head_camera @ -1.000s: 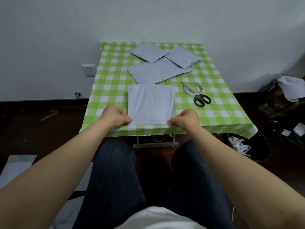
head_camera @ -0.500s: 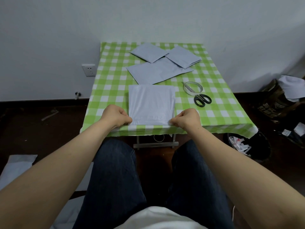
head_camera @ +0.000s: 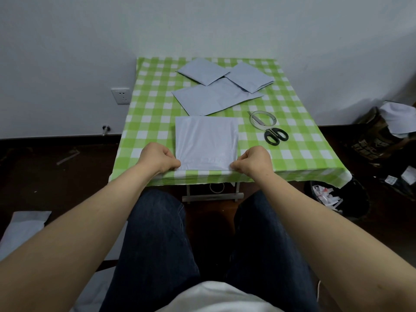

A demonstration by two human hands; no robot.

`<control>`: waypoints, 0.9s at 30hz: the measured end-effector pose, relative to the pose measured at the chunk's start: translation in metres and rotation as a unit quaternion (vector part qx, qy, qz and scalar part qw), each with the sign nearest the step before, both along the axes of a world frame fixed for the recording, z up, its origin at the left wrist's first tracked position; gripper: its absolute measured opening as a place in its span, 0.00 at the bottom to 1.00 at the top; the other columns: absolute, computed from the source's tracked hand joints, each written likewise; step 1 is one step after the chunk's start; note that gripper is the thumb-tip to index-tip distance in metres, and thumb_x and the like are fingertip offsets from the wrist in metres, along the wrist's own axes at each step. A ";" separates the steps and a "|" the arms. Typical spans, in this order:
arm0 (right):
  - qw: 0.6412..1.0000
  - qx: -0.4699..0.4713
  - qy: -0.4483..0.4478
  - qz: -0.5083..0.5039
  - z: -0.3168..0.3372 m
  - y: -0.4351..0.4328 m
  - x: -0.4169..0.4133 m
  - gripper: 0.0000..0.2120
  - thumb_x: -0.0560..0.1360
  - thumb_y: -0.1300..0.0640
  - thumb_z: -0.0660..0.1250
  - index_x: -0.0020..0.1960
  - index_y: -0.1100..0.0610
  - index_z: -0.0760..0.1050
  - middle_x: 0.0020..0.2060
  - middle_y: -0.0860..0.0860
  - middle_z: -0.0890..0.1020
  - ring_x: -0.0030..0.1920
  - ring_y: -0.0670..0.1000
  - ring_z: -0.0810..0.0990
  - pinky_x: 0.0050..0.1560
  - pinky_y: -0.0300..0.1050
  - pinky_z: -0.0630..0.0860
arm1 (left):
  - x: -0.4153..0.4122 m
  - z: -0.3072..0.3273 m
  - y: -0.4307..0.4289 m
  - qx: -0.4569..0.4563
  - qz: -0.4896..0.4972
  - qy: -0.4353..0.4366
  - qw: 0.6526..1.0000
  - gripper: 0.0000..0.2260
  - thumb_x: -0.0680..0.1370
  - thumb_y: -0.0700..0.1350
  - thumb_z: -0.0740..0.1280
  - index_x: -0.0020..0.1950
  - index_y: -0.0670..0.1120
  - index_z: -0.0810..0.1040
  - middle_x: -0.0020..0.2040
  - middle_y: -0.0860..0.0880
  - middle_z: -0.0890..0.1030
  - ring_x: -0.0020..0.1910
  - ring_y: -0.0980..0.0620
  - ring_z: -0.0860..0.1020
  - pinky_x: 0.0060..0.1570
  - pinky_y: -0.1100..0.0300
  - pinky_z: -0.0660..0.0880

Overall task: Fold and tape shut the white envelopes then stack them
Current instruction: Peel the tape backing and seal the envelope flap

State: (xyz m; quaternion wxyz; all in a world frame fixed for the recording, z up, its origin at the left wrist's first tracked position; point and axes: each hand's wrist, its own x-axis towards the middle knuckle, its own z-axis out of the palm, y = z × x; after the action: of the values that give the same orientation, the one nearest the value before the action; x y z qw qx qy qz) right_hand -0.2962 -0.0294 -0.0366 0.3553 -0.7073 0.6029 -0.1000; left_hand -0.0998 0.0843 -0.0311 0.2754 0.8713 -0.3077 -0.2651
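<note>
Person sitting at table (head_camera: 148, 113) with green check cloth, both arms reaching forward. Left hand (head_camera: 157, 158) is curling into a loose fist, thumb and fingers pinching the near left corner of the envelope (head_camera: 206, 140). Right hand (head_camera: 254, 162) is doing the same, pinching the near right corner. Envelope is lying flat between the two hands, its near edge sitting right at the table's front edge, the rest stretching away from the hands. Surface is looking slightly crinkled and shiny. Just beyond it, further from the hands, a large envelope (head_camera: 213, 97) is lying at an angle. Two smaller envelopes are overlapping its far side: one (head_camera: 202, 70) beyond the left hand, one (head_camera: 249, 76) beyond the right hand. Tape roll (head_camera: 256, 125) is lying flat beyond the right hand, slightly to its right. Scissors (head_camera: 270, 131) are lying just nearer, black handles toward the hand, blades reaching into the roll's ring. Bin (head_camera: 351, 199) with paper scraps is standing on the floor right of the right hand. Another envelope (head_camera: 22, 226) is lying on the floor under the left forearm's side.
</note>
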 end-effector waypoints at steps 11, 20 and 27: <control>0.999 -0.013 0.017 0.026 -0.002 -0.001 0.001 0.08 0.67 0.59 0.75 0.41 0.65 0.83 0.36 0.57 0.83 0.35 0.52 0.78 0.38 0.43 0.76 | -0.004 0.000 -0.005 0.048 -0.001 -0.038 0.998 0.05 0.66 0.39 0.73 0.38 0.38 0.81 0.43 0.40 0.84 0.44 0.44 0.81 0.43 0.55 0.78; 0.999 -0.017 0.016 0.025 -0.007 -0.002 0.003 0.11 0.67 0.61 0.74 0.43 0.69 0.81 0.40 0.63 0.83 0.31 0.51 0.74 0.35 0.44 0.74 | -0.003 0.001 -0.008 0.125 -0.025 -0.074 0.989 0.12 0.67 0.44 0.73 0.32 0.43 0.71 0.32 0.48 0.72 0.35 0.48 0.73 0.33 0.60 0.70; 0.999 -0.027 0.022 0.031 -0.007 0.000 0.003 0.10 0.67 0.61 0.73 0.42 0.69 0.81 0.29 0.57 0.76 0.29 0.51 0.73 0.32 0.42 0.71 | -0.035 -0.017 0.001 -0.081 -0.189 -0.248 0.947 0.18 0.69 0.28 0.64 0.56 0.41 0.78 0.55 0.41 0.74 0.57 0.41 0.71 0.57 0.56 0.70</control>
State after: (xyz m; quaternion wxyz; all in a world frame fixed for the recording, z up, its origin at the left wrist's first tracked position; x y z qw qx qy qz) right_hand -0.2930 -0.0291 -0.0437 0.3260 -0.7368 0.5855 -0.0899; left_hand -0.1343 0.0856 -0.0485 0.2052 0.8100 -0.5459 -0.0615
